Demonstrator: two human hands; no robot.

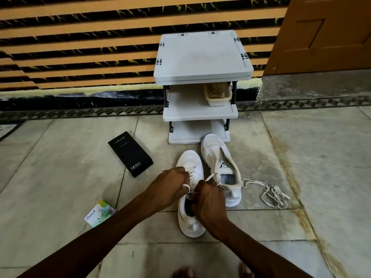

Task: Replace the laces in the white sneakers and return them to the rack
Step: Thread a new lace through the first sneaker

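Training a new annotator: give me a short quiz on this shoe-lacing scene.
1. True or false: a tray sits on the rack's middle shelf.
2. Where is the loose lace? A on the floor, right of the farther sneaker; B on the rack's top; C in the tray.
3. Fill in: the left hand and right hand grip the lace of the ____ sneaker.
Key: 1 true; 2 A; 3 nearer.

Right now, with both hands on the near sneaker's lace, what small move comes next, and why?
Probably draw both ends taut, evenly, before knotting. The left hand and right hand each grip an end of the lace already threaded through the near sneaker; the far sneaker looks unlaced, a loose lace beside it.
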